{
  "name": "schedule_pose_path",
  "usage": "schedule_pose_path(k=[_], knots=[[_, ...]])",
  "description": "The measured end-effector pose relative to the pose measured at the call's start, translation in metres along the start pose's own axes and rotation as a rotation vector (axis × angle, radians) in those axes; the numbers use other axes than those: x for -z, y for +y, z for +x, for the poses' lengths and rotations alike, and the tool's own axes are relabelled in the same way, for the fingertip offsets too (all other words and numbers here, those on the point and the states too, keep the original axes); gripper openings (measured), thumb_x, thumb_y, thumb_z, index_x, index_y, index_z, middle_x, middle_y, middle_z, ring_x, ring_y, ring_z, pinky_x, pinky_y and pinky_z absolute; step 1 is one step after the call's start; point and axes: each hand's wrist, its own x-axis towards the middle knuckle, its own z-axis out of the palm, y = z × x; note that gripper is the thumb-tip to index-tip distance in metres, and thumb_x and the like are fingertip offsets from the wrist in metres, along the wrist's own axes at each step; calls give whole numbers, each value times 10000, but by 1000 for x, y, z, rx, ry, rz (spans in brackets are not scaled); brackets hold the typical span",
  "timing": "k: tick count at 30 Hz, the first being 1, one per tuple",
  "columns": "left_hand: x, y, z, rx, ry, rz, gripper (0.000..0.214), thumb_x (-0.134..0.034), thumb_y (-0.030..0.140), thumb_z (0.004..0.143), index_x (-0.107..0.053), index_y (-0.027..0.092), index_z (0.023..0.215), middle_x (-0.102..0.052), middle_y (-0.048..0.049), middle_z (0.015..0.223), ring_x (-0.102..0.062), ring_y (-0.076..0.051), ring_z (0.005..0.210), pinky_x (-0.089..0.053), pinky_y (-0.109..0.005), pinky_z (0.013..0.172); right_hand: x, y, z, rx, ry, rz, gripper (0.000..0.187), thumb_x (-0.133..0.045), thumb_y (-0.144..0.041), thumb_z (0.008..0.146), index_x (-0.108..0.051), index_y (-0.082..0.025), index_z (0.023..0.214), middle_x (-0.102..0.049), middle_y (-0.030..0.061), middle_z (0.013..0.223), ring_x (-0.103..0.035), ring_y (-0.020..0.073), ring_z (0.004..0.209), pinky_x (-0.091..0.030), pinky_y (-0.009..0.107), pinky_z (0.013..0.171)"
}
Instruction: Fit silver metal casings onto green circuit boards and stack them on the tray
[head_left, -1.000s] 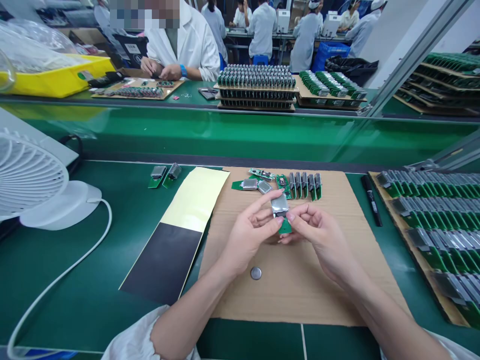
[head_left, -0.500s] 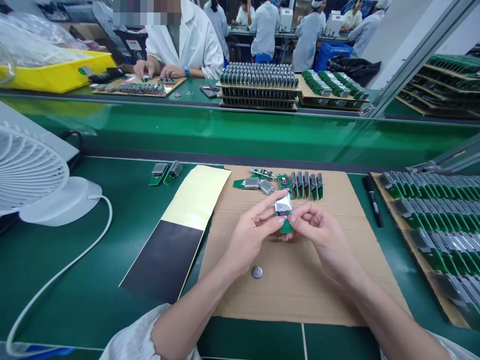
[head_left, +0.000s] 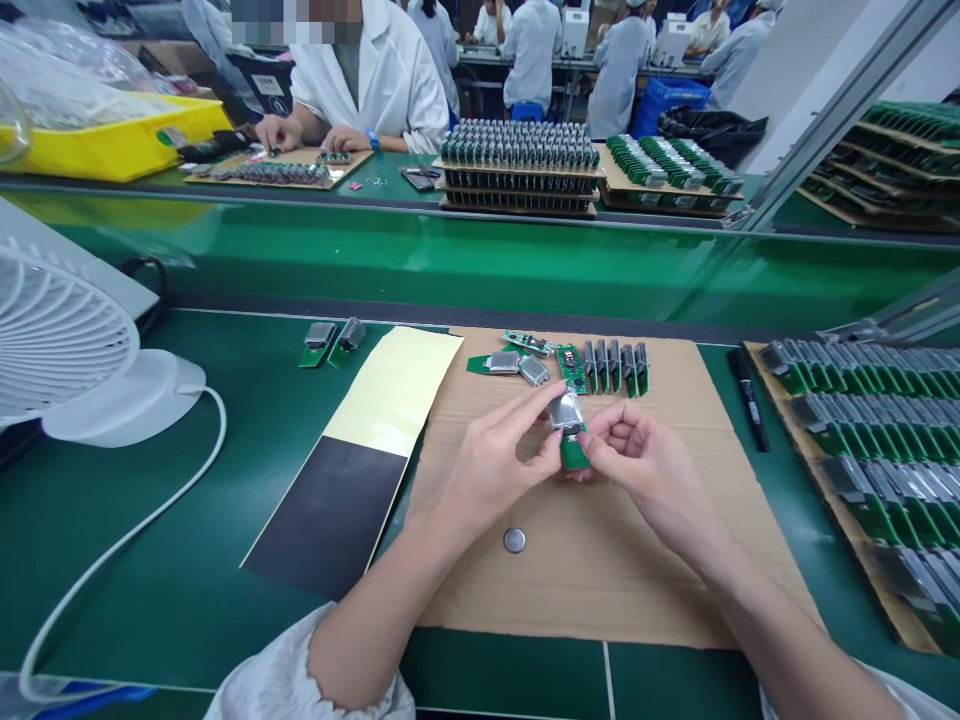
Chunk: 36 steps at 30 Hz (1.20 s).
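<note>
Between both hands is a small green circuit board (head_left: 574, 452) with a silvery display at its upper end, held over a cardboard sheet (head_left: 615, 560). My left hand (head_left: 502, 455) is closed on its left side, forefinger at the display's top edge and thumb near the middle. My right hand (head_left: 645, 455) pinches the lower right edge, its other fingers curled. A round coin cell battery (head_left: 514, 540) lies on the cardboard below my left hand. Just beyond the hands are a row of upright boards (head_left: 616, 367) and several loose boards (head_left: 502, 363).
A fan (head_left: 67, 350) with a white cable stands left, near two boards (head_left: 332, 342) and a yellow-and-black sheet (head_left: 360, 450). At right lie a black marker (head_left: 748, 400) and a tray of boards (head_left: 862, 480). Across the partition, a person in white (head_left: 375, 80) handles boards.
The board in my hands has tilted slightly, and my left thumb has drawn back toward its left edge. Across the partition, the person's hand has shifted left.
</note>
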Motion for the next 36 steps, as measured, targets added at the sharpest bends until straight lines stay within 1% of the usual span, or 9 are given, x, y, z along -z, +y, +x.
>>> schedule_pose_path(k=[5, 10, 13, 16, 21, 23, 27, 31, 36], knots=[[3, -6, 2, 57, -64, -10, 444, -589, 113, 773, -678, 189, 1201, -760, -58, 1069, -715, -199, 874, -565, -335, 845, 2, -1, 1, -121, -100, 93, 259, -770, -354, 692, -562, -201, 674, -648, -21, 524, -615, 121, 489, -544, 276, 561], [6, -8, 1, 118, -57, -148, 422, -514, 123, 829, -666, 193, 1217, -737, -42, 1119, -691, -159, 948, -534, -321, 939, 4, -2, 2, -208, -112, 234, 264, -807, -342, 642, -595, -187, 666, -630, -48, 534, -598, 99, 462, -574, 292, 596], [6, -3, 2, 169, -86, -280, 460, -532, 121, 815, -626, 162, 1263, -712, -59, 1161, -677, -148, 996, -526, -292, 956, 4, -3, 3, -195, -106, 244, 262, -815, -344, 642, -615, -176, 665, -629, -48, 544, -597, 94, 462, -584, 293, 606], [6, 1, 2, 246, -112, -369, 460, -610, 188, 818, -608, 140, 1276, -703, -85, 1168, -665, -167, 1035, -516, -300, 968, 5, -3, 3, -187, -111, 238, 268, -813, -357, 649, -618, -175, 668, -634, -45, 547, -606, 97, 468, -587, 295, 611], [4, 2, 3, 354, -91, -501, 407, -666, 342, 832, -646, 178, 1203, -732, -57, 1019, -667, -172, 987, -518, -280, 899, 4, -3, 2, -162, -124, 202, 283, -812, -371, 652, -603, -181, 670, -652, -36, 559, -638, 107, 490, -568, 261, 590], [3, 2, 3, 373, -96, -541, 402, -661, 333, 838, -641, 188, 1213, -739, -34, 953, -671, -153, 920, -509, -262, 867, 4, -2, 2, -153, -120, 203, 287, -813, -374, 653, -601, -181, 677, -655, -38, 563, -643, 106, 493, -564, 253, 587], [4, 0, 3, 430, -175, -690, 538, -678, 276, 833, -538, 229, 1350, -763, -1, 857, -677, -138, 872, -483, -267, 871, 4, -1, 3, -130, -104, 221, 279, -804, -372, 670, -604, -181, 705, -653, -41, 554, -639, 105, 492, -570, 262, 600], [4, -2, 1, 474, -217, -870, 576, -666, 221, 846, -488, 253, 1393, -782, -10, 886, -685, -140, 901, -467, -280, 897, 4, 1, 3, -93, -102, 205, 270, -784, -373, 701, -592, -183, 715, -658, -33, 567, -648, 114, 511, -568, 268, 604], [2, -4, 0, 521, -205, -1031, 591, -638, 135, 845, -466, 223, 1404, -777, -40, 929, -696, -159, 879, -490, -330, 898, -1, 6, 2, 35, -53, 109, 268, -774, -367, 717, -578, -183, 703, -676, -8, 652, -660, 121, 545, -561, 265, 581]])
